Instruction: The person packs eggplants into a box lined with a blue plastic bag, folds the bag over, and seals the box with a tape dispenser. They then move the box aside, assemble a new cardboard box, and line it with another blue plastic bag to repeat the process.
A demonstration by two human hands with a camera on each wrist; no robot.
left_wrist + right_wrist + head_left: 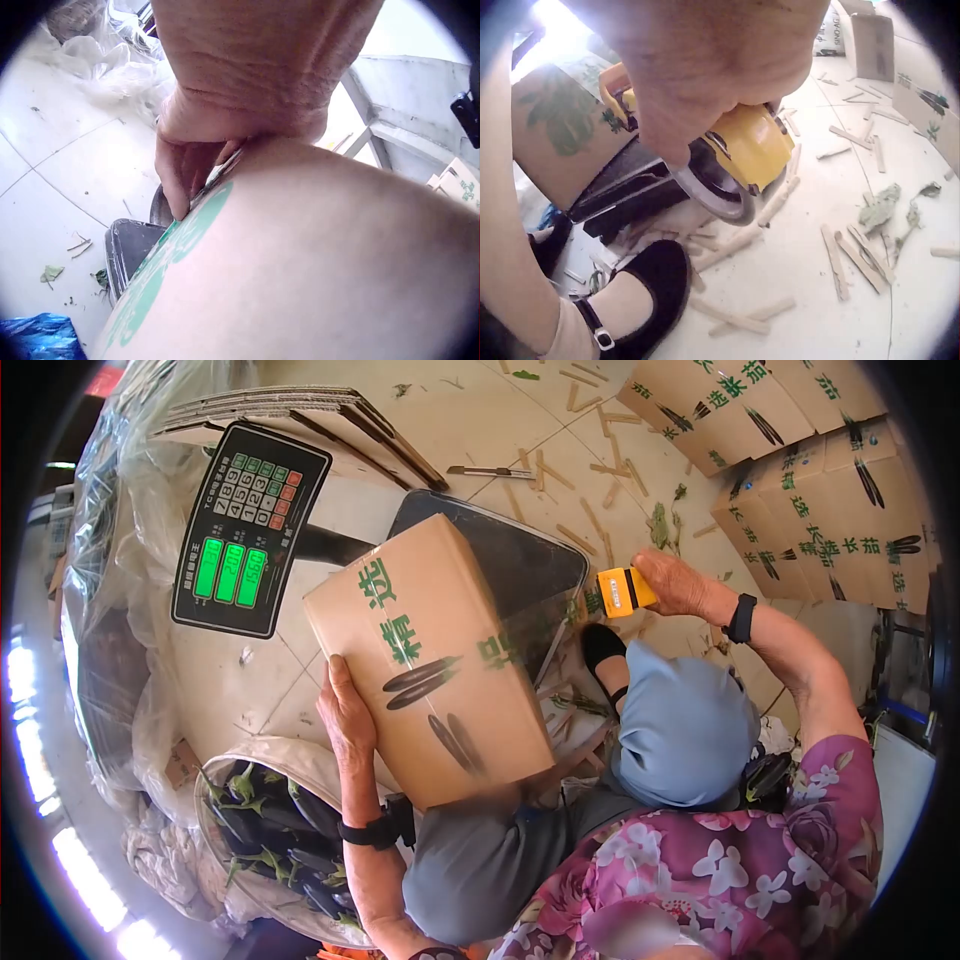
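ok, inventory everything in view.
Printed carton: one, brown, centre
Tape dispenser: one, yellow, right of carton
Digital scale: one, black, beyond carton
Box cutter: one, grey, floor
Flattened cartons: several, brown, upper left
Stacked cartons: several, brown, upper right
Eggplants: many, dark purple, lower-left container
Strips: many, tan, floor
Leaves: several, green, floor
Plastic sheeting: some, clear, left
Shoe: at least one, black, floor
Left hand: one, on carton
Right hand: one, gripping dispenser
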